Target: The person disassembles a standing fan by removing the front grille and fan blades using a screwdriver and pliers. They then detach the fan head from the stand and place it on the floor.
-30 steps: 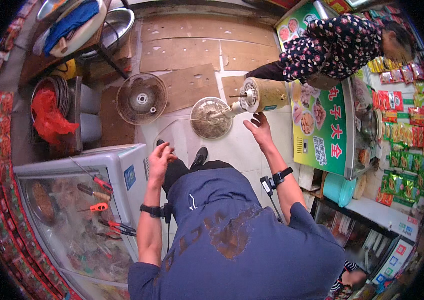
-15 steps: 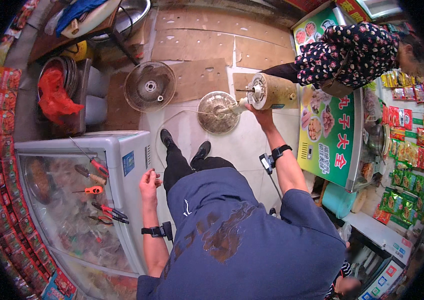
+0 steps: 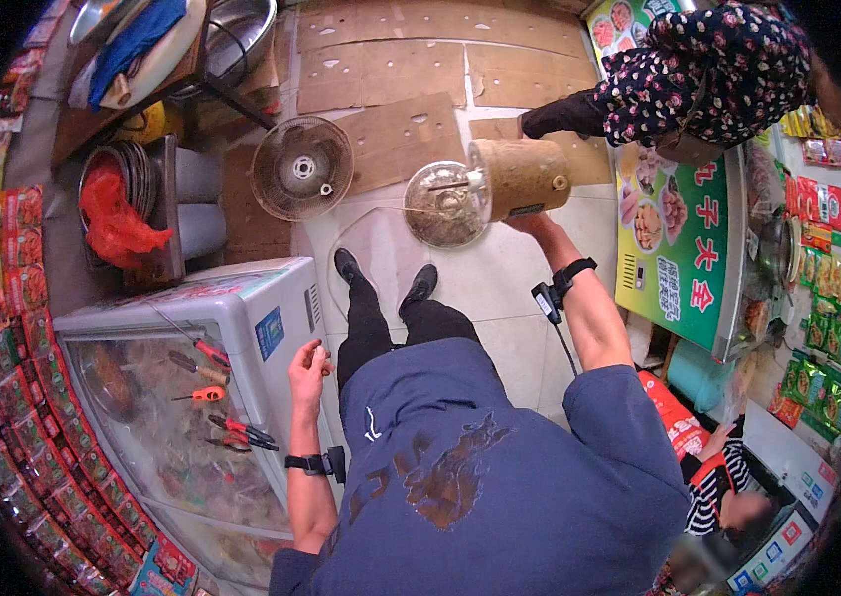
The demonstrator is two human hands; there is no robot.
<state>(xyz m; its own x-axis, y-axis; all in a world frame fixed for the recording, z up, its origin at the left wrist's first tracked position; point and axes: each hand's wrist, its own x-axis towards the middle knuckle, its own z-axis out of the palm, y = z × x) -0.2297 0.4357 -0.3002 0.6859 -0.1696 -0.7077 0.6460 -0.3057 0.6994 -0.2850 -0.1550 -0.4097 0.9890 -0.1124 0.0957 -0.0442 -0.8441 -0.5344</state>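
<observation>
The right hand [image 3: 530, 221] grasps the dusty fan motor [image 3: 520, 177], its shaft pointing left, while the left hand [image 3: 307, 366] pinches a small part beside the freezer [image 3: 272, 298].

Fan motor housing [image 3: 523, 177] at upper centre was dusty tan-brown w/ a grey metal guard [image 3: 443, 204]; 2nd fan guard [image 3: 302, 167] upper left was silver. Person's top [image 3: 500, 477] at bottom centre was navy w/ dark blotches, trousers black. Chest freezer [image 3: 242, 313] at left was pale grey-white, red-handled tools [image 3: 204, 350] on its glass. Red plastic bag [image 3: 111, 214] far left. Co-worker's top [image 3: 703, 70] upper right was black w/ small pink floral print. Green sign [image 3: 679, 248] at right had red & white characters.
</observation>
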